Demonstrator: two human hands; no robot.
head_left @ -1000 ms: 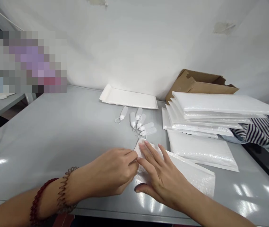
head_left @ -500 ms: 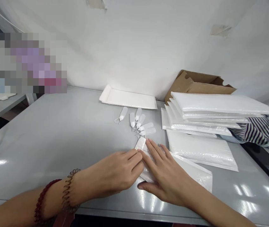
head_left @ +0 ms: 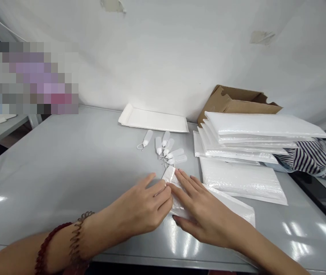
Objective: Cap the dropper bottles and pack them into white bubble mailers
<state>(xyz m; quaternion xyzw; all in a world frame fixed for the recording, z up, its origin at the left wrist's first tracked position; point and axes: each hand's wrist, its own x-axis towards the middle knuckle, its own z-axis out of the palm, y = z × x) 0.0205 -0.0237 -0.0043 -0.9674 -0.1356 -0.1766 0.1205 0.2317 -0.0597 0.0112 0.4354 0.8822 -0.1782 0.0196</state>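
A white bubble mailer (head_left: pixel 241 209) lies on the table at the front, with its narrow end folded. My right hand (head_left: pixel 201 210) rests flat across it, fingers stretched out and thumb apart. At the mailer's left edge, my left hand (head_left: pixel 148 204) has its fingers curled against the fold, with the index finger lifted away; the fingertips are partly hidden. Just beyond the fold lies a cluster of small white squeeze bottles (head_left: pixel 167 147) with tethered caps. One more such bottle (head_left: pixel 147 138) sits slightly apart on the left.
A stack of white bubble mailers (head_left: pixel 266 124) stands at the right, before an open cardboard box (head_left: pixel 237 105). Another mailer (head_left: pixel 243 181) lies below the stack. A single white mailer (head_left: pixel 157 120) is near the wall. Striped cloth (head_left: pixel 308 156) sits at the far right.
My left index finger has lifted and straightened off the mailer's fold. My right hand keeps lying on the mailer, its thumb slightly shifted. The view has moved a little.
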